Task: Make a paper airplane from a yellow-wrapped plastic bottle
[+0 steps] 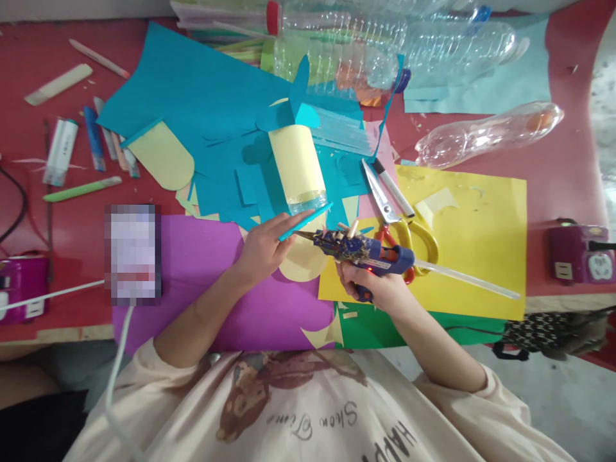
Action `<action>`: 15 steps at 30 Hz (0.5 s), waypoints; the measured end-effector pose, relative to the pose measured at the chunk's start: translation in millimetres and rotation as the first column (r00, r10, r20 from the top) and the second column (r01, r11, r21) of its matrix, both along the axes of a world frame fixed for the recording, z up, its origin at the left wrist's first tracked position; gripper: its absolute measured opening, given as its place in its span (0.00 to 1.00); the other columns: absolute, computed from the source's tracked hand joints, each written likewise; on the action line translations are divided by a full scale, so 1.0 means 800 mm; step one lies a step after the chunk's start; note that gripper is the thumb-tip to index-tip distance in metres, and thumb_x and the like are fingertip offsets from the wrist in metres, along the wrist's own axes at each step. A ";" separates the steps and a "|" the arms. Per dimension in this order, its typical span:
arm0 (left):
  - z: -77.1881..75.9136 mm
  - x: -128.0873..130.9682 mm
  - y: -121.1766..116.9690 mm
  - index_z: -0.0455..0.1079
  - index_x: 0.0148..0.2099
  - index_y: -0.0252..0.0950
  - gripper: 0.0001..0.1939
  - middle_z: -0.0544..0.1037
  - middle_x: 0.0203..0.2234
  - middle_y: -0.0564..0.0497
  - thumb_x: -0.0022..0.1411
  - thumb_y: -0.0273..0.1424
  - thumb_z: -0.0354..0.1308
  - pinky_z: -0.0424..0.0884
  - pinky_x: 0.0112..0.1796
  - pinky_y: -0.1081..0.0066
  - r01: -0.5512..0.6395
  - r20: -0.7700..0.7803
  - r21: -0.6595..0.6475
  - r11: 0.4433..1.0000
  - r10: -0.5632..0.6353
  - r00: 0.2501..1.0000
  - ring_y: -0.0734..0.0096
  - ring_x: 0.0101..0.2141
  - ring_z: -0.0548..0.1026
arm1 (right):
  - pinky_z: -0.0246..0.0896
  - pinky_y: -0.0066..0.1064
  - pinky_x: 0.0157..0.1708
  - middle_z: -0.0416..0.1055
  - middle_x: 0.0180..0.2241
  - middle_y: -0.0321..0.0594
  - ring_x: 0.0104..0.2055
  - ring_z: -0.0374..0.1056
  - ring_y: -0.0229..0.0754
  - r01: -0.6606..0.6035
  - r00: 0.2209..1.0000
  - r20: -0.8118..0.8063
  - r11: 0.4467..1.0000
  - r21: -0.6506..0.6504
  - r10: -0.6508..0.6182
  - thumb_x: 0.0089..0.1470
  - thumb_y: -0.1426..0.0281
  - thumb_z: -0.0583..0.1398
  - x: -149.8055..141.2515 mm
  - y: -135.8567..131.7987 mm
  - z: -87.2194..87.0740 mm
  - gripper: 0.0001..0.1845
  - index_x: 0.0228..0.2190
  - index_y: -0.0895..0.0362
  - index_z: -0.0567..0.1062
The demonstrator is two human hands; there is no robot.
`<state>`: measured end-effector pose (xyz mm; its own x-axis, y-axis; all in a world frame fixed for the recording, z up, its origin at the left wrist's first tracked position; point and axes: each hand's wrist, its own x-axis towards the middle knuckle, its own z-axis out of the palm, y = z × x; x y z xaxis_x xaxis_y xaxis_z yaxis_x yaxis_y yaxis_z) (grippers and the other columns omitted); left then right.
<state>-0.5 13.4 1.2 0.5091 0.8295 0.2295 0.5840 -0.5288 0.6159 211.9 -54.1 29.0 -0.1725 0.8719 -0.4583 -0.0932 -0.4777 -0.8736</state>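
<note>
My left hand [264, 249] pinches a narrow blue paper strip [308, 221], tilted up to the right. In my right hand [370, 287] is a blue hot glue gun [385, 256], its tip close to the strip; whether they touch I cannot tell. A clear glue stick [471, 281] sticks out of the gun's back, and a red light glows on its side. Just beyond my hands lies a clear bottle piece wrapped in pale yellow paper [297, 160], with blue paper shapes [299, 96] at its far end. A rounded pale yellow paper piece [303, 260] is partly hidden below the strip.
Scissors [385, 199] and a marker [394, 189] lie right of the bottle piece. Plastic bottles [337, 45] fill the back, with another bottle [486, 135] at right. Purple paper [202, 256] and yellow paper [495, 224] spread nearby. A phone [135, 253] with a cable is at left.
</note>
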 end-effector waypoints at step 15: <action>-0.002 0.002 0.000 0.70 0.60 0.41 0.26 0.77 0.31 0.49 0.74 0.43 0.36 0.66 0.29 0.75 -0.003 0.039 0.007 1.000 0.003 0.999 0.73 0.29 0.72 | 0.51 0.27 0.14 0.63 0.15 0.32 0.15 0.56 0.32 0.019 1.000 -0.016 1.000 0.013 -0.019 0.47 0.60 0.64 0.010 0.001 -0.005 0.16 0.20 0.55 0.67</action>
<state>1.1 13.1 -0.6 0.4971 0.8294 0.2550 0.5613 -0.5315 0.6344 220.1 -53.6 24.7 -0.1630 0.8810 -0.4442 -0.1160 -0.4643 -0.8781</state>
